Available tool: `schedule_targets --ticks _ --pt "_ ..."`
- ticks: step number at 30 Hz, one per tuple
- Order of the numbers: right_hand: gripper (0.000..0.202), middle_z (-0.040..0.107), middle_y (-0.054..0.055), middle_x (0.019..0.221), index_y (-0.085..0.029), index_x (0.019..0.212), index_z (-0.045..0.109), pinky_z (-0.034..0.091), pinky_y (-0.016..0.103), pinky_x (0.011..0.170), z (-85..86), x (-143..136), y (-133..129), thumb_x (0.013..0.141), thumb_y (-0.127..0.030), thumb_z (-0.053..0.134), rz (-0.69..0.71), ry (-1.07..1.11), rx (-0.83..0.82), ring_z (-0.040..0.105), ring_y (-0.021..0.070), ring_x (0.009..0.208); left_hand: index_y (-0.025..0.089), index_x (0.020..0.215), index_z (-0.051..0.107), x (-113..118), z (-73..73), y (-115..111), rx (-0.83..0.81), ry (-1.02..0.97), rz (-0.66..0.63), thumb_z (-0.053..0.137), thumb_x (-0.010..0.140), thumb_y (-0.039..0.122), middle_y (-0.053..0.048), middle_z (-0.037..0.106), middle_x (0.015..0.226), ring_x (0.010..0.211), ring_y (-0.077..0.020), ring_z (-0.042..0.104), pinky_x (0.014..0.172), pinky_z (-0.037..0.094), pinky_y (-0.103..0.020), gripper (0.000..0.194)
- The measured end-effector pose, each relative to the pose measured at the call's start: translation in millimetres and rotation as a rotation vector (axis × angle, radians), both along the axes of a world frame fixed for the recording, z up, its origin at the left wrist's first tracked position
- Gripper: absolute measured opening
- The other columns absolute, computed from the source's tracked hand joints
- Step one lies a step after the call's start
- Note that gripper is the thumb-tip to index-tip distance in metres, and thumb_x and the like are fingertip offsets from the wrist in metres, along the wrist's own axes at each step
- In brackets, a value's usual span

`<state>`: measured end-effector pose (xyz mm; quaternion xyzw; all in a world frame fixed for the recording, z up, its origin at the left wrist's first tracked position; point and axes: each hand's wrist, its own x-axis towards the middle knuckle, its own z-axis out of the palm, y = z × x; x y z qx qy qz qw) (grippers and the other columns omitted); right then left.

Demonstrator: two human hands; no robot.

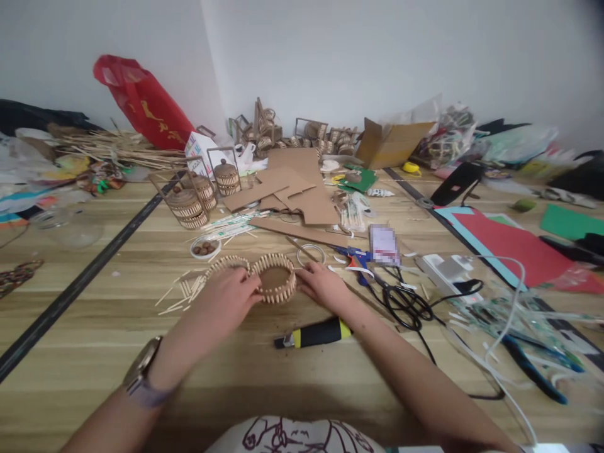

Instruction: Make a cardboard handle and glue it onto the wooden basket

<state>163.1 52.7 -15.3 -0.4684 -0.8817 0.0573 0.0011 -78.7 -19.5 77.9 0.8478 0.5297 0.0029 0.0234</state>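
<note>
Two round rings of short wooden sticks lie side by side on the table. The right ring [284, 291] has a brown base inside. My left hand [231, 292] reaches over the left ring [225, 261], its fingers closed at the near left side of the right ring; a watch is on that wrist. At the right ring's other side is my right hand [322, 284], fingers bent together near the rim; whether they pinch anything is too small to tell. A black and yellow cutter [318, 334] lies nearer me. Loose sticks [182, 296] are left of the rings.
Behind stand small lidded stick baskets [186, 206], a bowl of brown pieces [205, 248] and cardboard sheets [306, 189]. A blue glue gun [356, 257], coiled black cable [406, 305], power strip [448, 277] and pliers [533, 371] lie right.
</note>
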Motion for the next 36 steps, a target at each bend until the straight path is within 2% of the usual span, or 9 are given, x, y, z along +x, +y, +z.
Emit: schedule_targets --ticks 4,9,14,17,21,24,28,32,36 --pt "0.038 0.061 0.015 0.121 -0.020 0.133 0.059 0.050 0.034 0.084 2.8 -5.0 14.6 0.099 -0.035 0.054 -0.069 -0.037 0.026 0.058 0.0284 0.114 0.019 0.091 0.067 10.2 -24.6 -25.9 -0.033 -0.044 -0.023 0.060 0.093 0.020 -0.008 0.064 0.092 0.094 -0.0290 0.061 0.086 0.049 -0.046 0.008" --pt "0.039 0.063 0.014 0.121 -0.020 0.134 0.059 0.049 0.037 0.090 0.0 -5.7 32.0 0.098 -0.034 0.056 -0.103 -0.035 0.081 0.058 0.0290 0.114 0.017 0.092 0.068 27.8 -51.7 -32.7 -0.015 -0.027 -0.012 0.058 0.092 0.014 -0.010 0.065 0.094 0.095 -0.0296 0.062 0.088 0.050 -0.047 0.010" --pt "0.042 0.060 0.013 0.131 -0.018 0.136 0.058 0.046 0.034 0.095 -0.6 8.8 33.9 0.097 -0.032 0.058 -0.095 0.073 0.077 0.060 0.0253 0.114 0.016 0.091 0.068 42.1 -59.7 -25.4 0.062 0.021 0.026 0.056 0.094 0.015 -0.012 0.065 0.092 0.093 -0.0300 0.063 0.087 0.051 -0.046 0.013" --pt "0.036 0.064 0.013 0.124 -0.017 0.131 0.063 0.045 0.032 0.095 1.7 23.3 26.4 0.098 -0.031 0.055 -0.180 0.103 0.099 0.060 0.0248 0.113 0.016 0.092 0.068 47.8 -64.0 -23.0 0.071 0.027 0.021 0.058 0.094 0.019 -0.012 0.065 0.091 0.092 -0.0300 0.064 0.086 0.052 -0.046 0.010" --pt "0.031 0.068 0.013 0.115 -0.018 0.123 0.067 0.044 0.034 0.094 3.3 39.6 12.9 0.098 -0.031 0.055 -0.286 0.059 0.119 0.062 0.0264 0.108 0.017 0.092 0.069 50.2 -71.0 -26.8 0.074 0.068 0.028 0.057 0.092 0.012 -0.012 0.066 0.092 0.092 -0.0300 0.065 0.088 0.052 -0.046 0.013" --pt "0.031 0.069 0.014 0.114 -0.016 0.123 0.067 0.044 0.036 0.096 0.4 46.3 6.4 0.096 -0.027 0.056 -0.309 0.030 0.117 0.062 0.0277 0.108 0.020 0.109 0.070 47.5 -74.6 -31.8 0.061 0.048 0.039 0.061 0.091 0.016 -0.011 0.066 0.095 0.091 -0.0302 0.065 0.085 0.052 -0.047 0.020" --pt "0.034 0.067 0.017 0.117 -0.013 0.126 0.066 0.046 0.042 0.096 -2.5 49.5 0.8 0.095 -0.022 0.054 -0.326 0.099 0.152 0.061 0.0312 0.109 0.022 0.143 0.051 40.6 -77.6 -39.0 0.084 -0.003 0.067 0.070 0.087 0.020 -0.010 0.069 0.101 0.093 -0.0294 0.064 0.088 0.052 -0.047 0.060" --pt "0.031 0.066 0.016 0.121 -0.017 0.121 0.068 0.047 0.046 0.101 5.1 47.5 -15.4 0.094 -0.027 0.057 -0.097 0.376 0.095 0.061 0.0297 0.114 0.014 0.137 0.056 31.1 -81.9 -45.2 0.172 -0.051 0.186 0.073 0.084 0.020 -0.014 0.070 0.112 0.107 -0.0325 0.062 0.099 0.047 -0.052 0.057" --pt "0.033 0.057 0.014 0.140 -0.023 0.123 0.068 0.044 0.042 0.109 13.8 40.2 -37.5 0.091 -0.031 0.066 0.183 0.563 -0.184 0.051 0.0262 0.135 0.017 0.104 0.071 20.8 -87.6 -46.2 0.202 -0.056 0.230 0.066 0.087 0.015 -0.011 0.073 0.105 0.117 -0.0351 0.060 0.108 0.038 -0.059 0.018"
